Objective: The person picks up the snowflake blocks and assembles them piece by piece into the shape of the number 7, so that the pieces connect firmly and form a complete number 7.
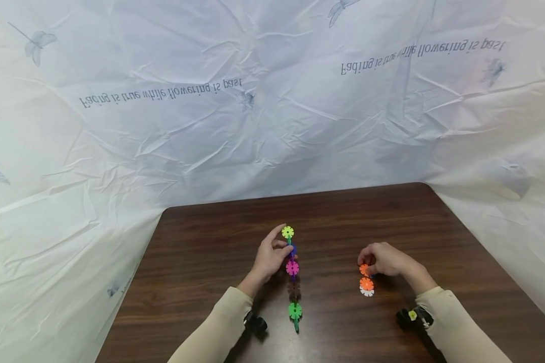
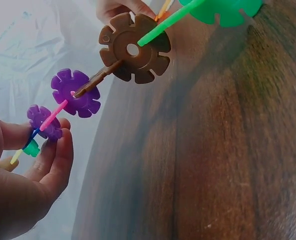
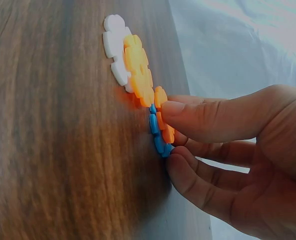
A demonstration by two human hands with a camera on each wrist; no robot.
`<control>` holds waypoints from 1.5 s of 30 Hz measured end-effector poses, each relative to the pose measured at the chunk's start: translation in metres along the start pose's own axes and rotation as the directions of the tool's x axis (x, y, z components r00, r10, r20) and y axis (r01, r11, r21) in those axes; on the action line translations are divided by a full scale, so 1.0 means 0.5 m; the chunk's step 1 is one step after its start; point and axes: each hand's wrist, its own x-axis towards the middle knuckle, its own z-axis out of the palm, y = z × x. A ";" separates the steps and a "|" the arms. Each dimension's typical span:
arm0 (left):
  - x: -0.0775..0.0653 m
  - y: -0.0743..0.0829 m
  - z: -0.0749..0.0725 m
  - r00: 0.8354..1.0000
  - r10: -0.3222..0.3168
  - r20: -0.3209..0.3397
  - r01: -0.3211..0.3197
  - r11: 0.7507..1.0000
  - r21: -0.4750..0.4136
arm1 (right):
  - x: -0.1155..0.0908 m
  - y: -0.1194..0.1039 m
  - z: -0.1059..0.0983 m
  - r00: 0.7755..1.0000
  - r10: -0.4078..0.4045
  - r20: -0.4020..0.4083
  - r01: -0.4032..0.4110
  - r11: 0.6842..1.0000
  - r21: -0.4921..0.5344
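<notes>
In the head view my left hand (image 1: 268, 259) pinches a chain of notched plastic discs near its far end, around the blue disc (image 1: 292, 249). A yellow disc (image 1: 288, 232) tops the chain. Toward me follow a magenta disc (image 1: 292, 267), a brown disc (image 2: 133, 48) and a green disc (image 1: 294, 310). In the left wrist view, purple discs (image 2: 76, 93) sit between the brown disc and my fingers. My right hand (image 1: 386, 258) pinches an orange disc (image 3: 167, 131) low over the table, overlapping a blue disc (image 3: 155, 132).
Beside the right fingertips, another orange disc (image 1: 366, 284) lies partly over a white disc (image 1: 368, 293) on the dark wooden table (image 1: 200, 302). White printed sheeting (image 1: 272, 131) hangs behind and along both sides. Black wrist cameras (image 1: 256, 323) sit under both cuffs.
</notes>
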 end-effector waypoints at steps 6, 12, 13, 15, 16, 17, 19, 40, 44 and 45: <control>-0.004 0.003 0.001 1.000 0.016 -0.004 -0.016 0.999 0.028 | 0.001 -0.001 0.001 0.999 0.033 -0.005 -0.033 0.999 0.025; -0.006 0.006 -0.002 0.999 0.039 0.016 -0.040 0.999 0.019 | 0.001 0.003 0.000 0.998 0.047 -0.032 -0.046 0.999 0.023; -0.007 0.007 -0.003 0.999 0.042 0.016 -0.043 0.999 0.021 | 0.001 0.004 0.000 0.998 0.046 -0.033 -0.045 0.999 0.026; -0.007 0.008 -0.003 0.999 0.041 0.014 -0.042 0.999 0.028 | 0.001 0.004 -0.001 0.998 0.050 -0.035 -0.049 0.998 0.030; -0.007 0.008 -0.003 0.999 0.041 0.013 -0.041 0.999 0.031 | 0.001 0.004 -0.001 0.998 0.052 -0.035 -0.051 0.998 0.033; -0.007 0.008 -0.003 0.999 0.040 0.010 -0.040 0.999 0.032 | 0.001 0.004 -0.001 0.998 0.054 -0.034 -0.053 0.998 0.037; -0.008 0.009 -0.002 0.999 0.044 0.005 -0.044 0.998 0.039 | 0.001 0.004 -0.003 0.998 0.056 -0.031 -0.054 0.997 0.049; -0.010 0.008 -0.005 0.999 0.053 0.003 -0.053 0.998 0.032 | 0.039 -0.020 -0.022 0.992 0.047 -0.114 -0.030 0.990 0.139; -0.010 0.012 -0.005 0.999 0.054 0.006 -0.054 0.998 0.026 | 0.051 -0.037 -0.024 0.991 0.028 -0.131 -0.011 0.991 0.130; -0.010 0.012 -0.005 0.998 0.054 0.008 -0.055 0.998 0.025 | 0.054 -0.041 -0.025 0.991 0.026 -0.134 -0.008 0.991 0.130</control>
